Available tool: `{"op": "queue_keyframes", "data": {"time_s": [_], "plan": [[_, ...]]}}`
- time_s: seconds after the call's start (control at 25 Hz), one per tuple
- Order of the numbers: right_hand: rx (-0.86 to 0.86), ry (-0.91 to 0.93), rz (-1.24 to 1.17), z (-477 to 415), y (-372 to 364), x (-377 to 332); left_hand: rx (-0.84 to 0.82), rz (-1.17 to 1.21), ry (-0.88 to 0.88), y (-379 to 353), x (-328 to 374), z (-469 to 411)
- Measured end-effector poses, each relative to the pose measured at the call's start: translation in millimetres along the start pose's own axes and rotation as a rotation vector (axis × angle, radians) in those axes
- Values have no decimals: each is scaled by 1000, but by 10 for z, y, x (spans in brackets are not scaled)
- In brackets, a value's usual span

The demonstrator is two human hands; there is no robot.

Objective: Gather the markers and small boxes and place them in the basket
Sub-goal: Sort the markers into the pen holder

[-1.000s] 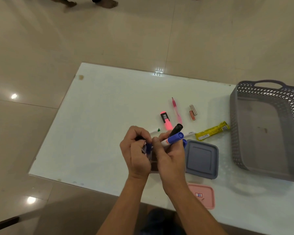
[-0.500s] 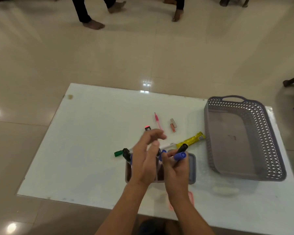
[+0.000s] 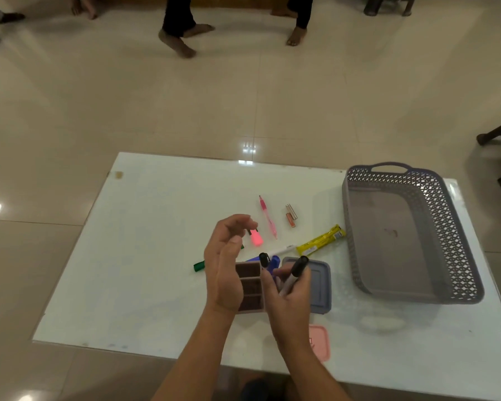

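My right hand (image 3: 289,302) grips a bundle of markers (image 3: 297,270) with black and blue caps. My left hand (image 3: 226,264) hovers open beside it, holding nothing, above a brown compartment box (image 3: 250,285). A grey lidded box (image 3: 320,285) lies just right of my right hand. A green marker (image 3: 199,266), partly hidden by my left hand, a pink highlighter (image 3: 255,238) and a pink pen (image 3: 268,217) lie on the white table (image 3: 145,256). The grey perforated basket (image 3: 434,204) stands empty at the right.
A yellow wrapper (image 3: 320,240), a small lipstick-like tube (image 3: 290,215) and a white pen (image 3: 284,249) lie near the basket. A pink lid (image 3: 320,341) sits at the table's front edge. People's feet (image 3: 182,39) stand on the tiled floor beyond the table.
My left hand has let go and lifted away, fingers spread. The right hand keeps the markers. The camera tilted up, showing more floor.
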State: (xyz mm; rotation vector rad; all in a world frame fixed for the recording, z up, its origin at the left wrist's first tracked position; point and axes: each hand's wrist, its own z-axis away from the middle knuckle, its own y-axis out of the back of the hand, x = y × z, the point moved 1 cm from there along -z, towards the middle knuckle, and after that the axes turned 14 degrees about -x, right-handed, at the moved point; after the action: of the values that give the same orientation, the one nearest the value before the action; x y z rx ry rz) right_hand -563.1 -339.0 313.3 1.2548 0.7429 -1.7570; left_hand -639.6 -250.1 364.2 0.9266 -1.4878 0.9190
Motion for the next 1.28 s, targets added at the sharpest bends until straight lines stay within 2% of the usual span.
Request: {"op": "queue_keyframes", "data": {"time_s": [0.16, 0.24, 0.4, 0.48, 0.6, 0.76, 0.88, 1.0, 1.12, 1.2, 1.28], "plan": [[-5, 113, -198, 131, 61, -290, 62, -14, 6, 145, 42, 28], [-67, 179, -175, 134, 13, -484, 25, -80, 28, 194, 106, 43], [-304, 371, 373, -80, -145, -745, -163, -279, -6, 316, 265, 24], [-433, 469, 536, -234, -166, -784, -236, -374, 20, 421, 319, 7], [-503, 560, 749, -374, -182, -840, -249, -411, 63, 633, 355, 8], [-611, 464, 880, -337, -271, -791, -46, -222, 76, 846, 323, 50], [-697, 302, 966, -293, -329, -601, 3, -205, 79, 799, 264, 33], [-706, 211, 1027, -334, -377, -488, 22, -178, 61, 726, 219, -125], [-639, 256, 1041, -342, -325, -601, 66, -176, 52, 652, 231, -357], [-524, 351, 940, -398, -192, -798, 94, -181, 79, 601, 229, -528], [-327, 379, 786, -672, 12, -987, 122, -232, 175, 605, 156, -718]]}}
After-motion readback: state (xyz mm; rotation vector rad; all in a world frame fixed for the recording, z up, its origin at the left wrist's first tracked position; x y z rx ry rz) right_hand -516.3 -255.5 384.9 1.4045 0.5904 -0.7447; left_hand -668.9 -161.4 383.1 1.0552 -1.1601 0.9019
